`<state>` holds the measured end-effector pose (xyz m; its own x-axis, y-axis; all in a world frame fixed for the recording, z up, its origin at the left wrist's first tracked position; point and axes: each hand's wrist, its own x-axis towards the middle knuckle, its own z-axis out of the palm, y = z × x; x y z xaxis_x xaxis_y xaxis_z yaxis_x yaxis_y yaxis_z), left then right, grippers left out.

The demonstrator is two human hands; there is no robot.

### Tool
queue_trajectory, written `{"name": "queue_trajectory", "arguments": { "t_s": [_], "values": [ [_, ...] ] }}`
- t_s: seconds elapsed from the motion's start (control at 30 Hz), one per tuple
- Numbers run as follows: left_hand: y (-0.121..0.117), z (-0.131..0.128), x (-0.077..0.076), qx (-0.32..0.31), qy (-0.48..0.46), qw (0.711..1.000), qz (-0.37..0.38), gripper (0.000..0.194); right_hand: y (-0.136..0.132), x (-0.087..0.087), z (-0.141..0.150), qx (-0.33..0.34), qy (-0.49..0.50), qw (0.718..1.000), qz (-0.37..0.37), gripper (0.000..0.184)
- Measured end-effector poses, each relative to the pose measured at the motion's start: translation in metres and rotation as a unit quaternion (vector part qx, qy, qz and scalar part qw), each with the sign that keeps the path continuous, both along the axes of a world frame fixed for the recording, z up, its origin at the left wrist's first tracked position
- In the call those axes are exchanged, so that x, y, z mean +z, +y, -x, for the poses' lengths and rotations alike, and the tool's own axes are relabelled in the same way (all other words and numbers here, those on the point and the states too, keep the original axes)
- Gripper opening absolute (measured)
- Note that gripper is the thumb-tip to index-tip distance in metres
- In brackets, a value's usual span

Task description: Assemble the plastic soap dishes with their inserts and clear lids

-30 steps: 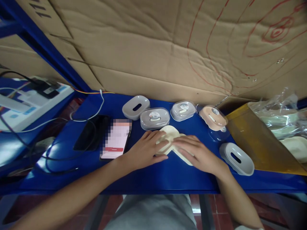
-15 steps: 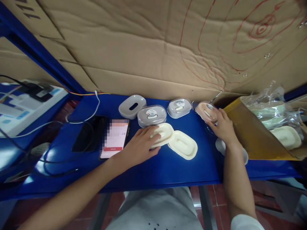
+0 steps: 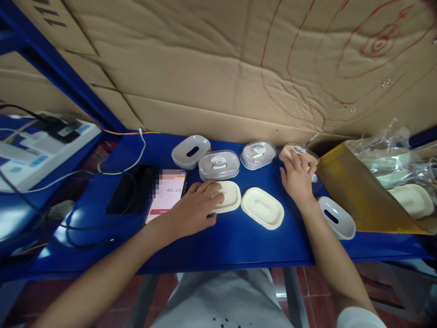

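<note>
Landmark: loose cream tray [image 3: 262,208], flat on the blue bench [image 3: 232,248], no hand on it, long axis slanting from far left to near right.

Second cream tray [image 3: 232,196] lies just left of the landmark, ends almost touching, long axis roughly sideways. Left hand [image 3: 196,205] is on its left end, fingers part-spread and slightly bent over the top, thumb low by the near edge. Contact looks likely; can't tell if it's a real grip.

Peach box [image 3: 289,150] sits beyond and to the right of the landmark, under a clear cover. Right hand [image 3: 298,180] is on it from the near side, fingers spread and bent over the top. Can't tell if they close on it; the palm side is hidden. Key relation: box lies directly ahead of and under the right fingers, long axis mostly sideways, so across the reach; right hand is clearly nearer, left is well apart.

Others: two grey lidded boxes [image 3: 219,166] [image 3: 258,155] beyond the landmark; white slotted shell [image 3: 341,221] to its right; phone [image 3: 167,191] farther left, past the left hand.
</note>
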<state>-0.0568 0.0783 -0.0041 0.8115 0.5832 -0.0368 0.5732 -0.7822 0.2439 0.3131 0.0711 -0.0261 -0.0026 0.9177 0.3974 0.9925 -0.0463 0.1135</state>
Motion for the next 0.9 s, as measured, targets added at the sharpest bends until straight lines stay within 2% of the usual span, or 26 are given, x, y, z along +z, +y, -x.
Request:
{"name": "queue_trajectory", "arguments": {
  "t_s": [0.1, 0.2, 0.27, 0.4, 0.47, 0.7, 0.8, 0.9],
  "values": [
    [0.0, -0.002, -0.003, -0.012, -0.02, 1.0, 0.006, 0.029, 0.007, -0.009, 0.002, -0.014, -0.012, 1.0, 0.009, 0.044],
    [-0.001, -0.004, -0.007, -0.027, -0.043, 0.999, 0.01, 0.027, 0.01, -0.011, -0.003, -0.024, 0.009, 1.0, -0.006, 0.03],
    [-0.001, -0.004, -0.009, -0.028, -0.065, 0.997, 0.02, 0.03, 0.009, -0.007, -0.008, -0.017, 0.04, 0.999, -0.03, 0.024],
    [0.001, -0.004, -0.011, -0.012, -0.107, 0.993, 0.057, 0.044, 0.001, 0.006, -0.014, -0.002, 0.119, 0.989, -0.092, 0.029],
    [0.002, -0.004, -0.01, -0.007, -0.114, 0.991, 0.07, 0.052, -0.005, 0.011, -0.014, 0.007, 0.143, 0.985, -0.099, 0.03],
    [0.004, -0.003, -0.01, -0.003, -0.11, 0.99, 0.091, 0.063, -0.015, 0.015, -0.003, 0.097, 0.14, 0.985, -0.012, 0.02],
    [0.004, -0.002, -0.011, -0.003, -0.112, 0.989, 0.091, 0.064, -0.019, 0.019, 0.005, 0.127, 0.155, 0.979, -0.023, 0.022],
    [0.005, -0.002, -0.013, -0.003, -0.115, 0.989, 0.092, 0.066, -0.023, 0.026, 0.011, 0.164, 0.191, 0.965, -0.073, 0.024]
  ]
}}
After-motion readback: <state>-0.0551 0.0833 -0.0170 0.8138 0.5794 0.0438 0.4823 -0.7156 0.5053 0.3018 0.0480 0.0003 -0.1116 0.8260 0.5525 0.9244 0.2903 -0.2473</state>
